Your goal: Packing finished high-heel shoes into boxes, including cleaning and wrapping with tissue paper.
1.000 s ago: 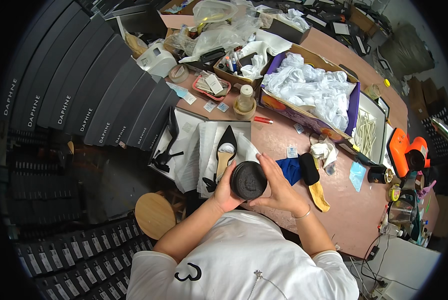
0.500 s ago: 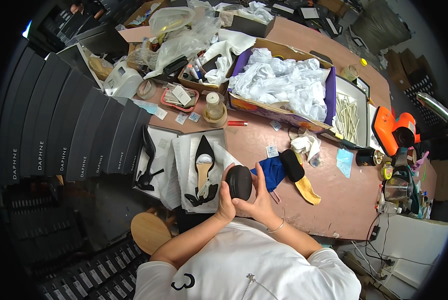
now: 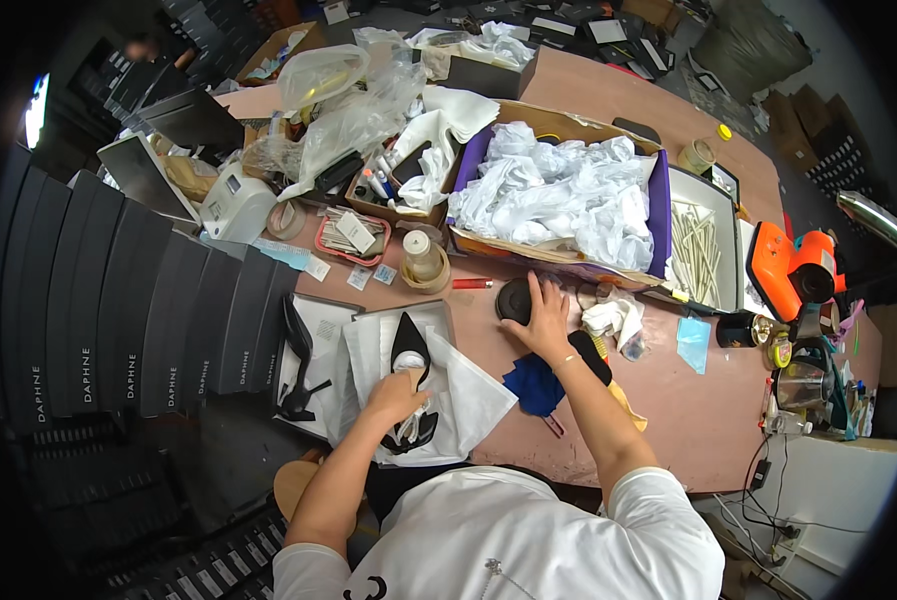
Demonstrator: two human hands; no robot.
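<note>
A black pointed slingback shoe (image 3: 408,338) with a bow lies on white tissue paper (image 3: 473,392) over an open shoe box. My left hand (image 3: 395,398) is closed around the middle of this shoe, its fingertips partly hidden. Its mate, another black heeled shoe (image 3: 296,345), rests on its side in the box's left part. Farther right, my right hand (image 3: 543,325) has thumb and fingers spread about the edge of a round black case (image 3: 513,300), which sits on the table. Close to my right wrist are a blue cloth (image 3: 535,385) and a black pad (image 3: 590,358).
Dark shoe boxes (image 3: 133,300) stand stacked at the left. Beyond my hands are a purple-edged carton (image 3: 658,215) of crumpled white tissue, a pump bottle (image 3: 423,258) and a red tray (image 3: 353,240). An orange device (image 3: 773,270) stands at the right.
My hands have parted. The right carried the black case forward from before my chest to the table, and the left moved onto the shoe. The view has shifted slightly.
</note>
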